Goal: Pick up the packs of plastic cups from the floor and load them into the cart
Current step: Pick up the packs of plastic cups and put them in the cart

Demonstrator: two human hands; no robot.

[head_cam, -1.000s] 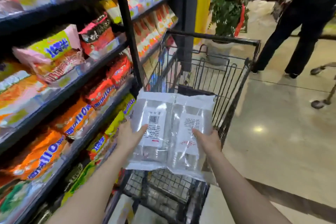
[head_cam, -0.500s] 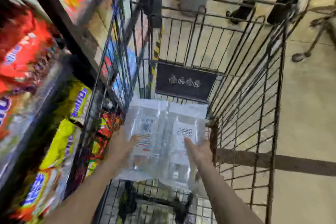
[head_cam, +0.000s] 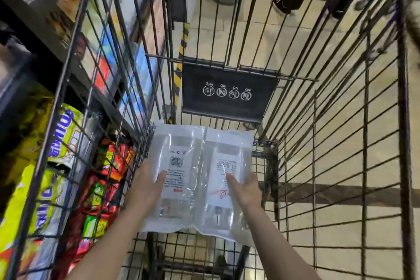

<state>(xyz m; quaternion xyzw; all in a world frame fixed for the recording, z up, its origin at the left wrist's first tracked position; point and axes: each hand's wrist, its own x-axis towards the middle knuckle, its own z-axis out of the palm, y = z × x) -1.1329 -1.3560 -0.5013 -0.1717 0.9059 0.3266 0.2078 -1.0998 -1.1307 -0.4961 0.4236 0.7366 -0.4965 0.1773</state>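
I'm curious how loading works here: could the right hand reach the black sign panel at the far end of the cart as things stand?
Probably not right now. The right hand is holding a pack of plastic cups, as the left hand holds another. The black sign panel lies beyond both packs, though nothing else blocks the way inside the cart.

Black wire cart [head_cam: 322, 134], black flap [head_cam: 229, 92] with four white icons, standing on beige floor [head_cam: 341, 166]
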